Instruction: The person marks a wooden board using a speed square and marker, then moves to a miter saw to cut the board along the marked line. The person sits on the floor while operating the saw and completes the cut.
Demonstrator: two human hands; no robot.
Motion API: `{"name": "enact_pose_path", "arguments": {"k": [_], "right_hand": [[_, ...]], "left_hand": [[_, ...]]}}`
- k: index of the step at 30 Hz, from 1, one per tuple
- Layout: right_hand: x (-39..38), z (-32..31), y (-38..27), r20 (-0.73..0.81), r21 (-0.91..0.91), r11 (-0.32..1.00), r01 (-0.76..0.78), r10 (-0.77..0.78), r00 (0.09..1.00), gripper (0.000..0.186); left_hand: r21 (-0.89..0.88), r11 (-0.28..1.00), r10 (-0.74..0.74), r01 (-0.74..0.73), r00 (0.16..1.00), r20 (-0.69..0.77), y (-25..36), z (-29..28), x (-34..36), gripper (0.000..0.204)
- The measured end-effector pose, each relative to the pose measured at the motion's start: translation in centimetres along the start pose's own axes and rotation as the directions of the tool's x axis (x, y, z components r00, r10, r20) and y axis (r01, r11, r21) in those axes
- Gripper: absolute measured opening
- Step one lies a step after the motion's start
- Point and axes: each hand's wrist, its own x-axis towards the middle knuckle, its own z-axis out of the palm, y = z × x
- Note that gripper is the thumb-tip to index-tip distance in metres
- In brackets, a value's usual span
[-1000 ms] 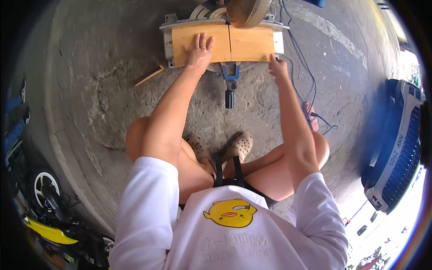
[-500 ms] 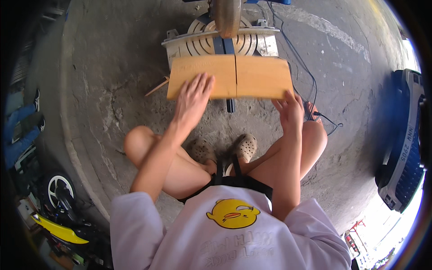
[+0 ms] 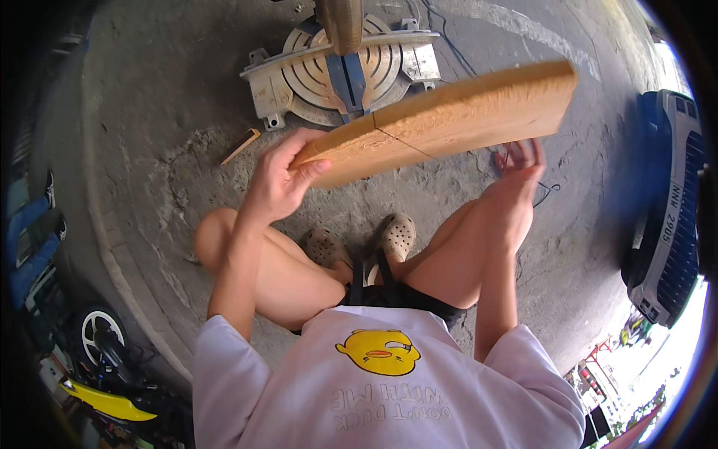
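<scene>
Fingers of left hand (image 3: 280, 183) wrap the near-left end of wooden board (image 3: 441, 120), thumb pressed on top. Right hand (image 3: 520, 161) supports its underside, fingers curled at the edge. Board tilted in the air, above the concrete floor (image 3: 149, 150), in front of mitre saw (image 3: 344, 63). Wood offcut (image 3: 240, 146) lies left.

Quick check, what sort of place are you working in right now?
Likely an outdoor work yard or driveway: bare concrete ground, a mitre saw set on it, a blue car parked close by. Both hands hold a wooden board.
</scene>
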Motion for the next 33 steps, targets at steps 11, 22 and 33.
{"name": "enact_pose_path", "arguments": {"k": [11, 22, 33], "right_hand": [[-0.9, 4.9, -3.7, 0.537, -0.472, 0.848, 0.24, 0.061, 0.841, 0.026], [2.9, 9.3, -5.6, 0.877, -0.359, 0.26, 0.897, -0.234, 0.419, 0.025], [2.7, 10.8, -5.6, 0.852, -0.337, 0.333, 0.881, -0.29, 0.436, 0.028]], "left_hand": [[0.219, 0.868, -0.492, 0.446, 0.831, 0.259, -4.3, 5.0, -3.2, 0.036], [0.746, 0.643, 0.293, -0.175, 0.956, -0.028, 1.7, 0.4, 1.2, 0.033], [0.7, 0.695, 0.337, -0.166, 0.935, -0.113, 1.2, 0.2, -0.1, 0.032]]}}
